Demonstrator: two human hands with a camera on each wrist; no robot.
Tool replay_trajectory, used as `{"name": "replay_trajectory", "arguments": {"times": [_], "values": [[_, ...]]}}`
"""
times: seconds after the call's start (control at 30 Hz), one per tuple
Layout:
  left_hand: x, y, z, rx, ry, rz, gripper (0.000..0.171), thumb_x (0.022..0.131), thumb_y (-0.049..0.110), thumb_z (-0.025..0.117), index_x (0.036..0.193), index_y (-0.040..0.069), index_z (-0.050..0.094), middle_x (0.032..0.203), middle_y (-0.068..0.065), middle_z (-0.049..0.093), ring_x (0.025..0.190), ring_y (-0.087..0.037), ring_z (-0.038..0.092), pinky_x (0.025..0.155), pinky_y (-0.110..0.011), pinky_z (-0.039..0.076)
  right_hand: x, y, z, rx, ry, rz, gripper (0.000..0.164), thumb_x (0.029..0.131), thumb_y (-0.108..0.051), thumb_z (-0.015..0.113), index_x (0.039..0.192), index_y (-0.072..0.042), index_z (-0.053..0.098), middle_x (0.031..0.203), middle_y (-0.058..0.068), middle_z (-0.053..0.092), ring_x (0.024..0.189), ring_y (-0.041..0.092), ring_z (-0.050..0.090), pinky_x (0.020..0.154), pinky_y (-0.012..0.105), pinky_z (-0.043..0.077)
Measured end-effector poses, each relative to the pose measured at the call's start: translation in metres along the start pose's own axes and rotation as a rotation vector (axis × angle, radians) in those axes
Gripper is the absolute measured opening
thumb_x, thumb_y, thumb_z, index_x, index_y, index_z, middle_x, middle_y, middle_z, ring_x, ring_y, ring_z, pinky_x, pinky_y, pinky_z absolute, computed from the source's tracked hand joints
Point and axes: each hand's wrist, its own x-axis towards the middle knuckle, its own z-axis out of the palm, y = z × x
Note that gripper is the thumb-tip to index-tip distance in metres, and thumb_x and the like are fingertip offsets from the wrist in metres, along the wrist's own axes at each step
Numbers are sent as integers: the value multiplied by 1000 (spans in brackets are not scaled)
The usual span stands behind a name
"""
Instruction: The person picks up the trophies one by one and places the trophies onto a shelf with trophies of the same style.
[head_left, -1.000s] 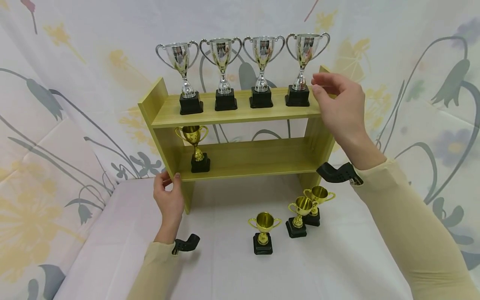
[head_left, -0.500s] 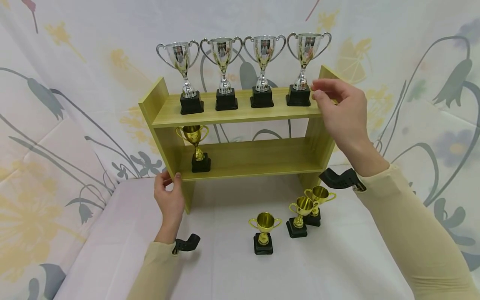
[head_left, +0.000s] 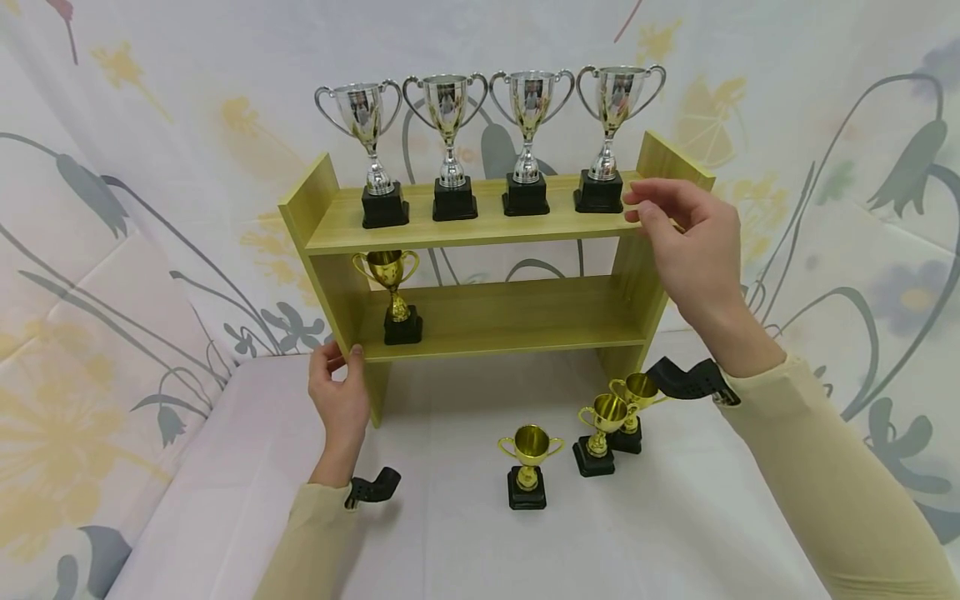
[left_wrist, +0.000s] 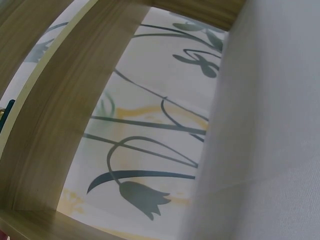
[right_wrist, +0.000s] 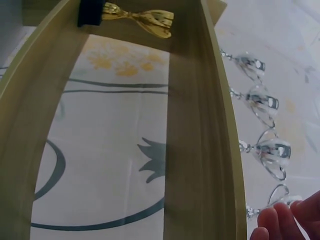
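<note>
We have a white tabletop (head_left: 450, 542) in front of us, and toward its far edge stands a wooden shelf (head_left: 341, 296) with an upper board (head_left: 480, 232) and a lower board (head_left: 517, 321).

Our left hand (head_left: 339, 402) grips the shelf's left end, thumb at the front corner where the lower board meets it. Our right hand (head_left: 697, 250) is at the upper board's right end, fingers loosely bent and thumb a little apart, holding nothing; we cannot tell whether a fingertip brushes the nearest base.

Four silver trophies (head_left: 528, 100) make a row along the upper board, from its left end almost to its right; we judge that row done. The lower board has one gold trophy (head_left: 396, 304) at its left end, so that row looks just begun, with three left to place.

Those stand on the tabletop before the shelf: a front gold trophy (head_left: 527, 487) nearest the tabletop's front edge, then a middle gold trophy (head_left: 596, 454) and a rear gold trophy (head_left: 632, 437) near the shelf's right end, overlapping in our sight.

Every cup is upright, long axis vertical, mouth up, handles spread roughly along the shelf's front edge.
</note>
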Motion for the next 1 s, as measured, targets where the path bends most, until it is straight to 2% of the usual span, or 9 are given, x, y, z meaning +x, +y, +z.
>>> {"name": "replay_trajectory", "arguments": {"times": [0.57,1.0], "values": [[0,0,0,-1,-11,-11,26,98,17,61,116,-2,61,105,-12,56,97,-11,51,83,-29,41,-17,13,-2,63,-41,-9,20,99,-3,56,110,-1,71,102,0,71,89,16,66,78,22,50],[-1,0,-1,8,-11,-20,26,98,17,60,116,-2,60,106,-12,56,97,-12,50,83,-29,40,-34,35,-4,94,-140,0,19,99,-2,55,107,0,72,104,5,71,88,14,65,76,22,49]]}}
